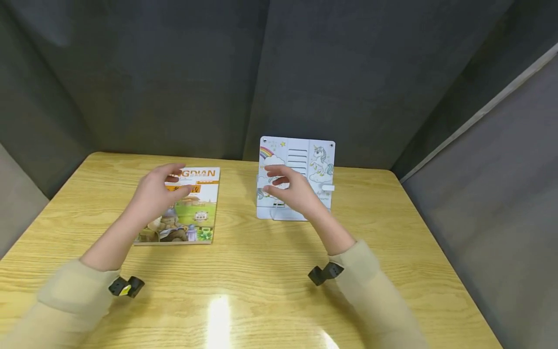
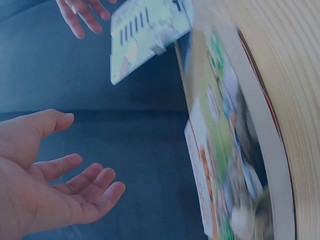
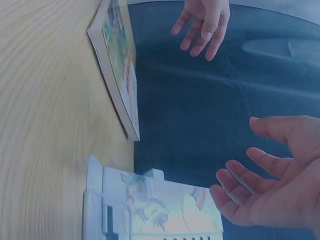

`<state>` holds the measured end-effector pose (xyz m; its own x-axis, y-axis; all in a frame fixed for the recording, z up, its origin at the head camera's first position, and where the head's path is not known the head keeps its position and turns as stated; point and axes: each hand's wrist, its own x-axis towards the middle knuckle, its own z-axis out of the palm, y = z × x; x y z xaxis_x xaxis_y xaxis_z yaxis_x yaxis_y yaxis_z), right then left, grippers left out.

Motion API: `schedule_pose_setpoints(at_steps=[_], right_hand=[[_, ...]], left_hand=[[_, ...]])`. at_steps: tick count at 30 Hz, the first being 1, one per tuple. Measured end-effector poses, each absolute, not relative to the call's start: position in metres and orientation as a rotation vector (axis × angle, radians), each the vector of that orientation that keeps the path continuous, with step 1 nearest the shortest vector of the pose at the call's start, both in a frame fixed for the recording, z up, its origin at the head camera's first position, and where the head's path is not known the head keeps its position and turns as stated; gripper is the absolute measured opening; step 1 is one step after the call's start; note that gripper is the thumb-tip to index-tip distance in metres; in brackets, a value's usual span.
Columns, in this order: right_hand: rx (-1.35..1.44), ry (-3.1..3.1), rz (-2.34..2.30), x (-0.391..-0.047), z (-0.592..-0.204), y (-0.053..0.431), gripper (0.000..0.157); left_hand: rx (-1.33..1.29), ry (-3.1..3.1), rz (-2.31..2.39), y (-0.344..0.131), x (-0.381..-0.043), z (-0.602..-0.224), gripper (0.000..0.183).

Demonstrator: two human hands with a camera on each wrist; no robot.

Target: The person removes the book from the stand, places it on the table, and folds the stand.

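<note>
On the left of the table lies a closed paperback book (image 1: 201, 206) with an orange, white and green cover. My left hand (image 1: 158, 189) is held above it, fingers loosely bent, nothing in them; in the left wrist view the hand (image 2: 65, 185) is apart from the book (image 2: 220, 130). To the right stands a white book stand (image 1: 320, 162) with unicorn and rainbow drawings and a row of slots, its panel tilted up. My right hand (image 1: 293, 186) hovers in front of it, holding nothing and hiding part of the panel. The right wrist view shows the stand (image 3: 165, 207) below the relaxed right hand (image 3: 275, 175).
The wooden table (image 1: 244, 271) reaches back to a dark grey curtain (image 1: 174, 87). Grey panels (image 1: 488, 169) close off the right side. A black wrist camera (image 1: 126, 287) sits on the left sleeve, another camera (image 1: 325, 274) on the right.
</note>
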<state>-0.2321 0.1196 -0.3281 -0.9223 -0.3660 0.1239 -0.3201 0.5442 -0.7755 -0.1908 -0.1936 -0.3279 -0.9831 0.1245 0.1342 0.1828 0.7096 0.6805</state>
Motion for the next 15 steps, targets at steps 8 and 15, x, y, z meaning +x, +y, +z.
schedule_pose_setpoints(at_steps=[8,15], right_hand=[[-0.488,2.698,-1.598,-0.222,-0.326,0.145,0.05],[-0.42,2.657,-1.852,-0.218,-0.332,0.162,0.054]], left_hand=[[-0.268,-2.683,-1.321,-0.165,-0.187,-0.333,0.062],[-0.207,-2.576,-1.478,-0.141,-0.187,-0.342,0.074]])
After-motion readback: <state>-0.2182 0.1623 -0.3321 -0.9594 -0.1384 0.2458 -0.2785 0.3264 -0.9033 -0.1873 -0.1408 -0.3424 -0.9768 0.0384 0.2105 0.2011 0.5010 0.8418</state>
